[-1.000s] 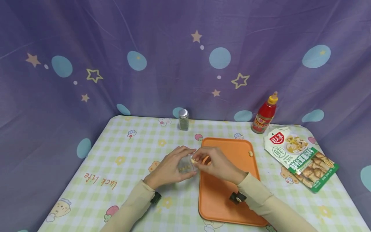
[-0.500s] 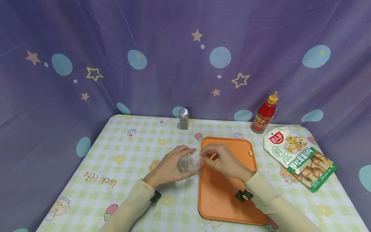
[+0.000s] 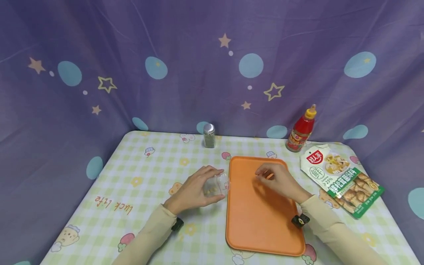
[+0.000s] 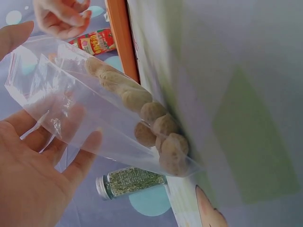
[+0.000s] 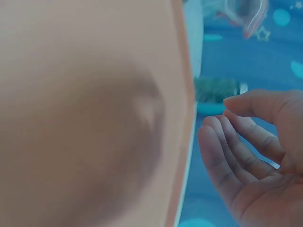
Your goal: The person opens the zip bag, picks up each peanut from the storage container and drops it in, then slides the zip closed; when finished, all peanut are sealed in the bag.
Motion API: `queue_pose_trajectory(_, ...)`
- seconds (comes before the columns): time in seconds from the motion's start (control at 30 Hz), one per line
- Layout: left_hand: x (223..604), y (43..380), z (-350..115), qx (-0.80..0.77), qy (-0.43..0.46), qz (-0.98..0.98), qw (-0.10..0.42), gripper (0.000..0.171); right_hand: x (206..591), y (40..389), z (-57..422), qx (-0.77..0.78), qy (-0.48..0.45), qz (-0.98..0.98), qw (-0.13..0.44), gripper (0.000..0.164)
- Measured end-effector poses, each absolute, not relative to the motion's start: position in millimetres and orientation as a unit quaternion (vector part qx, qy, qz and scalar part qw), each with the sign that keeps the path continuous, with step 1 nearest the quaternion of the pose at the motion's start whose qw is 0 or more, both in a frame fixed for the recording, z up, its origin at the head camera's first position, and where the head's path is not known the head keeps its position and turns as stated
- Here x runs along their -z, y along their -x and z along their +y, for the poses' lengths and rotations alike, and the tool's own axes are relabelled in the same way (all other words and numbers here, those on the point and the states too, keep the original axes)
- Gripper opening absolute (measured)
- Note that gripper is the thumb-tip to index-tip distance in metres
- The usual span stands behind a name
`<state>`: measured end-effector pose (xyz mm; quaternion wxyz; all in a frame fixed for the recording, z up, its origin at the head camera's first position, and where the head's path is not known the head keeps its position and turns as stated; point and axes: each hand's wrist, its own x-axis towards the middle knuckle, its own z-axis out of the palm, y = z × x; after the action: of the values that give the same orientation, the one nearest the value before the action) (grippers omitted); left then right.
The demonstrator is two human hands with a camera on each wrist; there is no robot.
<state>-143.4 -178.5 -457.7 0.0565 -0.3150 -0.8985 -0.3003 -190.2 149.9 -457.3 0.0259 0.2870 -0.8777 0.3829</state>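
My left hand (image 3: 195, 189) grips a clear zip bag (image 3: 222, 184) between thumb and fingers, just left of the tray. The left wrist view shows several unshelled peanuts (image 4: 152, 112) gathered along the bag's lower end, with the bag's mouth facing the upper left. Above the orange tray (image 3: 255, 224) hovers my right hand (image 3: 279, 182), its fingers loosely bent and thumb near the index tip. Nothing shows between those fingers in the right wrist view. The tray area behind the right hand is hidden.
A glass shaker of green herbs (image 3: 209, 136) with a metal cap stands at the back. A red sauce bottle (image 3: 300, 130) stands back right, beside a flat seasoning packet (image 3: 342, 180). A checked cloth (image 3: 155, 235) covers the table; a purple curtain (image 3: 198, 92) hangs behind.
My right hand has let a peanut go at the bag's mouth and drawn back rightward over the tray. The left hand keeps holding the bag in the same place.
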Motion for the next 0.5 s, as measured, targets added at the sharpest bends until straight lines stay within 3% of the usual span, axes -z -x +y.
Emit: queue_pose_trajectory(0.5, 458.2, 142.7, -178.2, 0.298, 0.311, -0.901, 0.05, 0.074, 468.4, 203.1, 205.3, -0.334, -0.223, -0.915, 0.03, 0.015)
